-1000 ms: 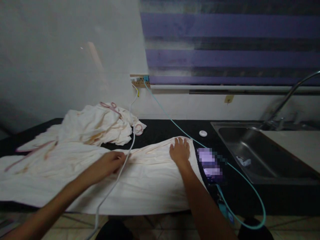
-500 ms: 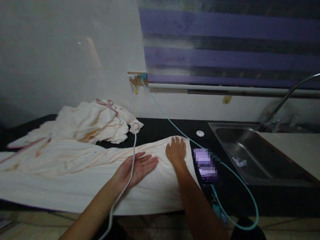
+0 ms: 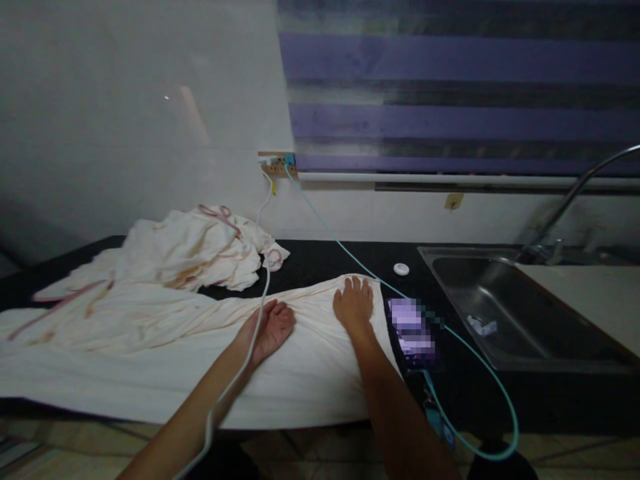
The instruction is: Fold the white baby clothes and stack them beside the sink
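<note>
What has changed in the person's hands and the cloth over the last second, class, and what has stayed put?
The left hand slid rightward along the cream cloth, opened palm-up half a second ago, and now lies with its fingers curled, drawn slightly back. The white cable still crosses that wrist. The right hand stays pressed flat on the cloth's end; the crumpled pile, phone and sink are unmoved.

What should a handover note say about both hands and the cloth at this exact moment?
Left hand: palm up on the spread cream cloth, fingers curled, holding nothing; white cable runs across the wrist.
Right hand: flat, pressing the cloth's right end.
Cloth covers the black counter; a crumpled pile sits behind.
Done: right end laid flat.
Left: wrinkles remain toward the left; pile untouched.
</note>
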